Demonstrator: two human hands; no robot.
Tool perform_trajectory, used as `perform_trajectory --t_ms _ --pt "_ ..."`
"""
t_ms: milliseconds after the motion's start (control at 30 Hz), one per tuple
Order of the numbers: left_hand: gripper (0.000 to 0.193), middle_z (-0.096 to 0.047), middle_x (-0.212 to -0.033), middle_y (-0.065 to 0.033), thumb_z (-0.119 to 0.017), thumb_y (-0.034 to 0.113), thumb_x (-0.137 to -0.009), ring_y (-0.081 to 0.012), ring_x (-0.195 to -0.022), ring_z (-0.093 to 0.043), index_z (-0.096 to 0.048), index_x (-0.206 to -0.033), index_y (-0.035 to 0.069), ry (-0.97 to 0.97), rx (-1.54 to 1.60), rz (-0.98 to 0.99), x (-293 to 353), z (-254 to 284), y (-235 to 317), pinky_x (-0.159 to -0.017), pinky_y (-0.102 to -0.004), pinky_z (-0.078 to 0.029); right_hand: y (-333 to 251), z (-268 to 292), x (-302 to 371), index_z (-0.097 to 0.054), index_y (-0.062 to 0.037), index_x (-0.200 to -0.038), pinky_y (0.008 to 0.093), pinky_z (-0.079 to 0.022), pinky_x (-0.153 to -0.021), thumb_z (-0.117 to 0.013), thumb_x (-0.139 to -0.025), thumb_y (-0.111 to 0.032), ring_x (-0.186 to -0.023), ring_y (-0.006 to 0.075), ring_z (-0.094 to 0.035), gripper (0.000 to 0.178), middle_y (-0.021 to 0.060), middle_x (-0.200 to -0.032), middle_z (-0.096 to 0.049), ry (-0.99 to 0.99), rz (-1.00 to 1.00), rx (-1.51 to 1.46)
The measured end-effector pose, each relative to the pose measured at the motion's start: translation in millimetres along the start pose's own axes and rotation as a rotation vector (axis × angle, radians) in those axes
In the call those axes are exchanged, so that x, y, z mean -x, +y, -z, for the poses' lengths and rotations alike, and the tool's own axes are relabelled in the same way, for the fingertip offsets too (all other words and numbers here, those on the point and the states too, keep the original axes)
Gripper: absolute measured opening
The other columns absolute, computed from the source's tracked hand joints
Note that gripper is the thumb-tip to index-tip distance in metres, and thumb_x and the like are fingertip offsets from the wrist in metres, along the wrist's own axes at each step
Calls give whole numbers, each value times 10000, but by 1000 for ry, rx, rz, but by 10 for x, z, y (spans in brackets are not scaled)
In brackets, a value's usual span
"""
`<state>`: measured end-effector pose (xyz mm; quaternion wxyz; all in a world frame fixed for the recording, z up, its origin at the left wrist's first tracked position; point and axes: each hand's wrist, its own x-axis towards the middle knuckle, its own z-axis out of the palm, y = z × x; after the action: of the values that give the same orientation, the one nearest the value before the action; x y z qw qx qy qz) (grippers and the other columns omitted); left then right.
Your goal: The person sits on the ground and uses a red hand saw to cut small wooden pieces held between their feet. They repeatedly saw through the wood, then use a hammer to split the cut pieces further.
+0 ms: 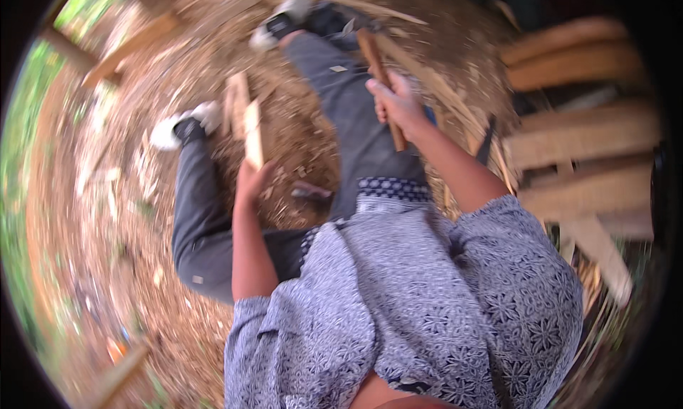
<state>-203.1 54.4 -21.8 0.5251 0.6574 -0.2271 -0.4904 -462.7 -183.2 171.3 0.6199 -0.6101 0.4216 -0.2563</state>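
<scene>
My left hand (252,183) is closed round the near end of a pale, narrow piece of wood (254,131), which points away from me between my spread legs. In my closed right hand (400,104) is a darker brown wooden stick (371,50), held over my right thigh. It slants from the far left down toward my lap, and its exact kind is not clear. The tips of the two pieces are well apart. Motion blur hides fine detail.
Thick sawn boards (583,142) are piled at my right. Long wood strips (445,89) lie beyond my right hand. A small dark object (311,191) lies on chip-strewn dirt between my legs. Wooden posts (131,46) stand at the far left.
</scene>
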Motion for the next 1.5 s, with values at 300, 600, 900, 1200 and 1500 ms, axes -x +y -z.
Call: perform_trajectory --t_ms 300,600,900,1200,1500 --pt "450 -731 -1018 -130 -816 183 -800 -219 -924 -697 -624 -1156 -13 -51 -352 -85 -175 63 -752 -792 -366 -567 1686 2220 1330 -699 -13 -1031 388 -539 -651 -723 -875 -356 -709 223 -705 378 130 -762 -696 527 -123 785" --pt "648 -696 -1153 -205 -843 302 -797 -312 -1042 -684 -584 -1285 -36 103 -684 -25 127 -368 -309 -908 -417 -551 2078 2497 2148 -704 8 -1051 447 -549 -741 -730 -826 -351 -792 344 -723 424 190 -807 -718 567 -273 799" --pt "855 -522 -1369 -262 -820 304 -798 -445 -1237 -557 -415 -1494 16 116 -1362 -97 415 -516 -271 -972 -518 -517 2475 2339 1549 -556 -34 -1371 529 -535 -907 -685 -891 -270 -1046 441 -673 550 265 -1122 -679 704 -275 733" --pt "545 -540 -1366 -85 -741 352 -851 -307 -1307 -479 -577 -1337 170 -267 -1599 -568 508 -1047 -61 -1089 -502 -362 2261 2295 1424 -576 -74 -1392 490 -478 -1022 -748 -851 -231 -1189 435 -575 589 248 -1256 -598 805 -248 887" --pt "195 -627 -1078 -51 -595 257 -952 -251 -1142 -601 -651 -1132 208 -588 -1555 -581 344 -921 -399 -986 -443 -436 2056 2090 616 -711 -144 -1158 478 -465 -946 -819 -801 -262 -1105 352 -594 392 111 -1104 -645 791 13 935"
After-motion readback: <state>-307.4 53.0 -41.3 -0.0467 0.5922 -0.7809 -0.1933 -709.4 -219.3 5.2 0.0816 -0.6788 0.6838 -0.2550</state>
